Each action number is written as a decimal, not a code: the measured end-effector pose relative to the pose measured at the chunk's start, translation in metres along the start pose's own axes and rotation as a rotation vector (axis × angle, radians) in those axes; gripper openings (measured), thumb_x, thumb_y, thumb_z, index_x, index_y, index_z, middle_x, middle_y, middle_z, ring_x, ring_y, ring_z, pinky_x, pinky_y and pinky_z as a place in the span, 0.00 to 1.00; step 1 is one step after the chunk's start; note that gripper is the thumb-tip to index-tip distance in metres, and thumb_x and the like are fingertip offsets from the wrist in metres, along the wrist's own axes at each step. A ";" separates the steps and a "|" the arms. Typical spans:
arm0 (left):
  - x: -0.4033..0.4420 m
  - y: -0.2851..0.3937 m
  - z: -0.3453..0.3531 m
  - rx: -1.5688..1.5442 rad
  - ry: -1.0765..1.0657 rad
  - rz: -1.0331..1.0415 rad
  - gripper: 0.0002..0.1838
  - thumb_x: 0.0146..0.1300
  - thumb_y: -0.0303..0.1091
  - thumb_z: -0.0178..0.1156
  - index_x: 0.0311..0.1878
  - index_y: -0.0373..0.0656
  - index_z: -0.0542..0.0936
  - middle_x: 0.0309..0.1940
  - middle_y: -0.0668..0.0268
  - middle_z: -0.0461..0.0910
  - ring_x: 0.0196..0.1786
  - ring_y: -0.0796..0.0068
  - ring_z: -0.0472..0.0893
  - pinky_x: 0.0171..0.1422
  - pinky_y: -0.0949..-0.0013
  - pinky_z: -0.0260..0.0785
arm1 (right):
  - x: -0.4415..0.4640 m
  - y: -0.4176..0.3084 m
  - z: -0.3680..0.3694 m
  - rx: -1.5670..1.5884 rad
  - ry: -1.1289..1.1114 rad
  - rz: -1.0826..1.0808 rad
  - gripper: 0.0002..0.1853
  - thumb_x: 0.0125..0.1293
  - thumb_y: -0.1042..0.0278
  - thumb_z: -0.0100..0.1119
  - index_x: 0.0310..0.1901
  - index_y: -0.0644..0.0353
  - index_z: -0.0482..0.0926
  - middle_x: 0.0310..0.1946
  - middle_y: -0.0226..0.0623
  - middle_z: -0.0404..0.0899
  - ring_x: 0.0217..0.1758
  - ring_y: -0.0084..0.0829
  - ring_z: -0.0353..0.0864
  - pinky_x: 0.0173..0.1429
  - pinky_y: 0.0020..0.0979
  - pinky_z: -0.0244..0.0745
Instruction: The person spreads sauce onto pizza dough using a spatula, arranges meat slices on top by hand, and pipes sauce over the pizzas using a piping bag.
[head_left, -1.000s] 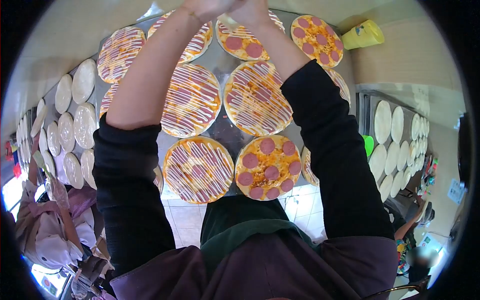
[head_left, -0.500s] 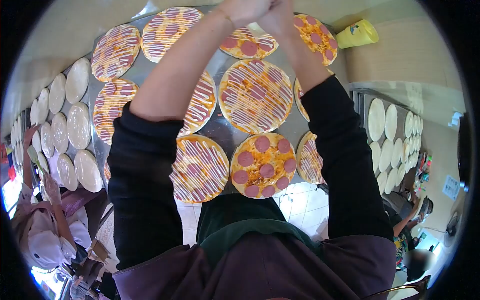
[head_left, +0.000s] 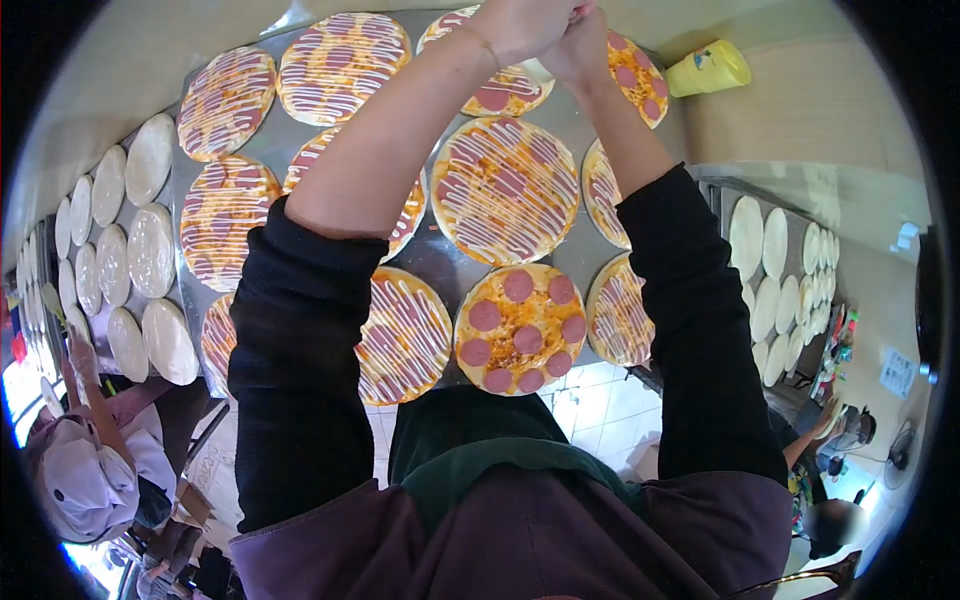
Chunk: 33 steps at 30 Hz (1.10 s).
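At the top edge, my left hand [head_left: 522, 26] and my right hand [head_left: 577, 48] are closed together over a pizza [head_left: 492, 99] with sausage slices and white sauce stripes. A whitish piece of what looks like a piping bag [head_left: 537, 72] shows below them; the rest is hidden by my hands. Nearer to me lie a large striped pizza [head_left: 506, 188] and a pizza with sausage slices and no stripes [head_left: 520, 330]. Right of my right hand, another unstriped pizza [head_left: 637, 78] is partly covered by my forearm.
Several striped pizzas [head_left: 227, 103] lie across the metal table [head_left: 445, 255]. A yellow cup [head_left: 710, 68] lies on its side at the back right. Racks of pale dough rounds [head_left: 150, 250] stand left and right [head_left: 745, 238]. A person [head_left: 85, 470] works at the left, others at the right.
My joined hands have moved to the right and slightly nearer over the back pizza, uncovering more of its striped left part. The view has shifted slightly.
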<state>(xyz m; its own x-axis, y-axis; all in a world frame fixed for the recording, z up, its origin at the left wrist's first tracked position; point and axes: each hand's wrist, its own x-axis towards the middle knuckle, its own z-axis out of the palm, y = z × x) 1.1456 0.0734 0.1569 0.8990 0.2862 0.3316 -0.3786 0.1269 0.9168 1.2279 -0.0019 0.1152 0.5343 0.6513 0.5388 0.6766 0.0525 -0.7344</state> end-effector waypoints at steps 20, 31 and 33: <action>-0.012 0.004 -0.002 0.121 -0.022 -0.029 0.17 0.73 0.43 0.44 0.30 0.42 0.68 0.22 0.72 0.62 0.26 0.81 0.60 0.32 0.74 0.57 | -0.007 -0.006 0.008 0.281 0.032 -0.008 0.06 0.51 0.73 0.63 0.30 0.63 0.76 0.22 0.34 0.77 0.29 0.19 0.73 0.32 0.28 0.68; -0.035 0.037 -0.026 0.002 0.116 -0.263 0.12 0.73 0.38 0.45 0.33 0.44 0.68 0.24 0.73 0.61 0.29 0.80 0.60 0.36 0.74 0.58 | -0.006 -0.023 0.055 0.113 -0.007 0.096 0.11 0.51 0.69 0.65 0.30 0.64 0.73 0.22 0.33 0.75 0.29 0.20 0.69 0.31 0.31 0.67; -0.034 0.029 -0.023 -0.055 0.179 -0.309 0.13 0.73 0.39 0.45 0.32 0.44 0.67 0.24 0.73 0.61 0.28 0.80 0.60 0.34 0.73 0.57 | -0.010 -0.028 0.040 -0.037 -0.078 0.256 0.12 0.51 0.68 0.66 0.32 0.64 0.74 0.25 0.35 0.77 0.31 0.22 0.73 0.34 0.32 0.69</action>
<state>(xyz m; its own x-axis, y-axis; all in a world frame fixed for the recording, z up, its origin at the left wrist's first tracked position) 1.0989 0.0891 0.1671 0.9218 0.3875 -0.0083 -0.1104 0.2830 0.9527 1.1832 0.0204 0.1143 0.6506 0.6965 0.3027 0.5434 -0.1486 -0.8262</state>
